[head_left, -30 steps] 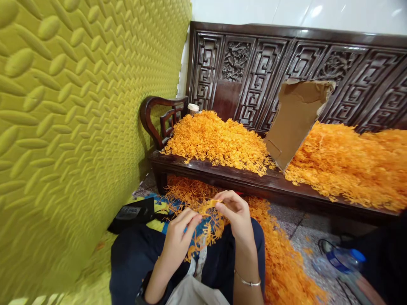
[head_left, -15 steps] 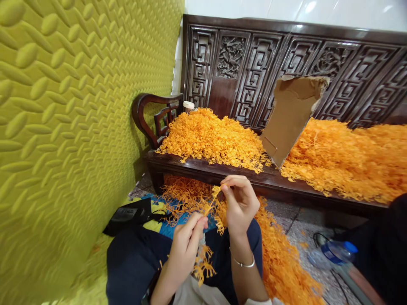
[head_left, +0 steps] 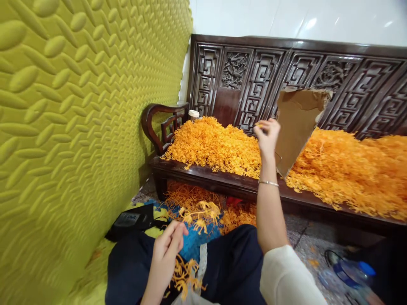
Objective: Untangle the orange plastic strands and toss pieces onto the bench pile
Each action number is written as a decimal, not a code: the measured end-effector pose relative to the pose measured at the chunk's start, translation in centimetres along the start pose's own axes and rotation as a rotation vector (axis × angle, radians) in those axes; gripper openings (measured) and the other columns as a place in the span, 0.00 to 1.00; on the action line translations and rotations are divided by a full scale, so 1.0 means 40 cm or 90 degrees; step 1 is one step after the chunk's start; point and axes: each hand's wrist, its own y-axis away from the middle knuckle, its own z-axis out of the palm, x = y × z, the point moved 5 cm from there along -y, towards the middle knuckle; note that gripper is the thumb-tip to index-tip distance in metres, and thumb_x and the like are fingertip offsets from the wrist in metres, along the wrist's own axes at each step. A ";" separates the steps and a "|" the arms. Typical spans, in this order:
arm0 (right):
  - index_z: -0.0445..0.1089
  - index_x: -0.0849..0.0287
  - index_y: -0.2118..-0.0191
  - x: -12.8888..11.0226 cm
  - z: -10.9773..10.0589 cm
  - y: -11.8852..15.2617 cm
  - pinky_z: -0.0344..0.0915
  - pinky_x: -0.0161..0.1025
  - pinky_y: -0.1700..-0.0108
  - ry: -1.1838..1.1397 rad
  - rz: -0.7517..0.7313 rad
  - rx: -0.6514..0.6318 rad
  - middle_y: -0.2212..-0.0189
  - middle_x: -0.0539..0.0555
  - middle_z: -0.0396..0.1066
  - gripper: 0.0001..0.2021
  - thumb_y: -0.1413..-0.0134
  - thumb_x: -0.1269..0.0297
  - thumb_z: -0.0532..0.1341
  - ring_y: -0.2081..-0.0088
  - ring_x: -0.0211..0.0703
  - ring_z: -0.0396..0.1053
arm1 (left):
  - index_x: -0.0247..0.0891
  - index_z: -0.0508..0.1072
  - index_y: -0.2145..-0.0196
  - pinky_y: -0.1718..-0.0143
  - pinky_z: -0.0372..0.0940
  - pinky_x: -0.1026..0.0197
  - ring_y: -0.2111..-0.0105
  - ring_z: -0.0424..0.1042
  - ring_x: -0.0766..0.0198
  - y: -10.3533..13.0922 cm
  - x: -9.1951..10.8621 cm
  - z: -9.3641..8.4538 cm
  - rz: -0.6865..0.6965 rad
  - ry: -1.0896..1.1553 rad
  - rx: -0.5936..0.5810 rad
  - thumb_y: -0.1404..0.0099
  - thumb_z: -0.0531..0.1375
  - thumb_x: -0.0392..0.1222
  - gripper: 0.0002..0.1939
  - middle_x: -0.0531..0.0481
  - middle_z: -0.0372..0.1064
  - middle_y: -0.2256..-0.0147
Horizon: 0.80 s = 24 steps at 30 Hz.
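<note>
Carved dark table was backed by white wall. Orange heap was piled near left end, second heap toward right, cardboard set between. Orange strand was pinched by left hand, short of front edge; small orange piece was pinched by right-hand fingers above left heap. Much already heaped; tangled strands were left below front edge.
</note>
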 end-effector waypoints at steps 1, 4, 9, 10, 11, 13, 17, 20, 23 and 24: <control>0.64 0.64 0.59 0.038 0.048 0.005 0.50 0.55 0.40 0.049 0.061 -0.100 0.47 0.66 0.56 0.16 0.53 0.61 0.62 0.43 0.52 0.57 | 0.36 0.67 0.77 0.81 0.46 0.69 0.83 0.47 0.72 -0.007 0.007 0.000 0.000 0.013 0.007 0.42 0.56 0.62 0.23 0.60 0.46 0.84; 0.69 0.68 0.61 0.087 0.142 0.082 0.44 0.60 0.39 0.080 0.132 -0.291 0.45 0.71 0.55 0.21 0.60 0.58 0.68 0.40 0.63 0.51 | 0.37 0.66 0.75 0.81 0.46 0.69 0.82 0.48 0.72 -0.025 0.010 0.000 -0.002 0.041 0.014 0.42 0.56 0.61 0.22 0.60 0.47 0.83; 0.73 0.62 0.61 -0.044 0.214 0.297 0.64 0.46 0.49 -0.099 0.087 -0.628 0.61 0.58 0.73 0.14 0.49 0.56 0.62 0.56 0.46 0.70 | 0.36 0.68 0.70 0.81 0.45 0.68 0.82 0.47 0.72 -0.040 0.011 0.012 0.030 0.023 -0.022 0.38 0.54 0.57 0.19 0.61 0.47 0.83; 0.73 0.61 0.59 -0.093 0.222 0.346 0.65 0.44 0.50 -0.184 0.075 -0.741 0.60 0.57 0.73 0.15 0.46 0.56 0.59 0.57 0.43 0.71 | 0.36 0.69 0.69 0.81 0.45 0.68 0.82 0.47 0.72 -0.040 0.015 0.014 0.035 0.020 -0.030 0.37 0.53 0.57 0.19 0.61 0.47 0.82; 0.71 0.61 0.55 -0.142 0.225 0.392 0.65 0.42 0.50 -0.271 0.066 -0.859 0.59 0.56 0.73 0.16 0.43 0.57 0.57 0.56 0.41 0.71 | 0.36 0.69 0.68 0.81 0.45 0.68 0.82 0.47 0.72 -0.039 0.019 0.017 0.037 0.016 -0.038 0.37 0.53 0.57 0.20 0.61 0.46 0.82; 0.68 0.62 0.51 -0.221 0.216 0.463 0.65 0.41 0.50 -0.386 0.055 -1.057 0.57 0.57 0.72 0.18 0.42 0.58 0.56 0.55 0.39 0.71 | 0.35 0.70 0.67 0.81 0.46 0.68 0.82 0.47 0.71 -0.035 0.027 0.018 0.036 0.015 -0.051 0.38 0.53 0.58 0.21 0.60 0.47 0.82; 0.67 0.63 0.49 -0.275 0.194 0.509 0.66 0.36 0.53 -0.415 0.076 -1.191 0.59 0.56 0.73 0.20 0.49 0.63 0.63 0.58 0.37 0.71 | 0.36 0.70 0.65 0.81 0.47 0.68 0.81 0.50 0.71 -0.027 0.032 0.008 0.033 0.017 -0.057 0.39 0.54 0.58 0.20 0.58 0.53 0.79; 0.68 0.63 0.52 -0.270 0.179 0.509 0.67 0.35 0.57 -0.425 0.120 -1.194 0.63 0.53 0.73 0.21 0.53 0.64 0.66 0.63 0.36 0.72 | 0.37 0.70 0.66 0.81 0.47 0.67 0.81 0.49 0.70 -0.024 0.030 0.005 0.049 0.000 -0.069 0.38 0.54 0.56 0.18 0.59 0.49 0.81; 0.70 0.64 0.58 -0.247 0.169 0.518 0.67 0.33 0.62 -0.358 0.150 -1.152 0.69 0.52 0.72 0.17 0.54 0.62 0.66 0.68 0.34 0.70 | 0.37 0.69 0.68 0.81 0.47 0.67 0.81 0.49 0.70 -0.023 0.023 0.006 0.048 -0.015 -0.064 0.37 0.53 0.55 0.18 0.59 0.48 0.81; 0.70 0.64 0.60 -0.238 0.165 0.527 0.66 0.32 0.63 -0.338 0.164 -1.131 0.70 0.51 0.72 0.16 0.54 0.61 0.66 0.69 0.33 0.69 | 0.36 0.69 0.68 0.81 0.47 0.68 0.81 0.49 0.70 -0.023 0.021 0.005 0.046 -0.019 -0.059 0.37 0.53 0.55 0.18 0.59 0.48 0.81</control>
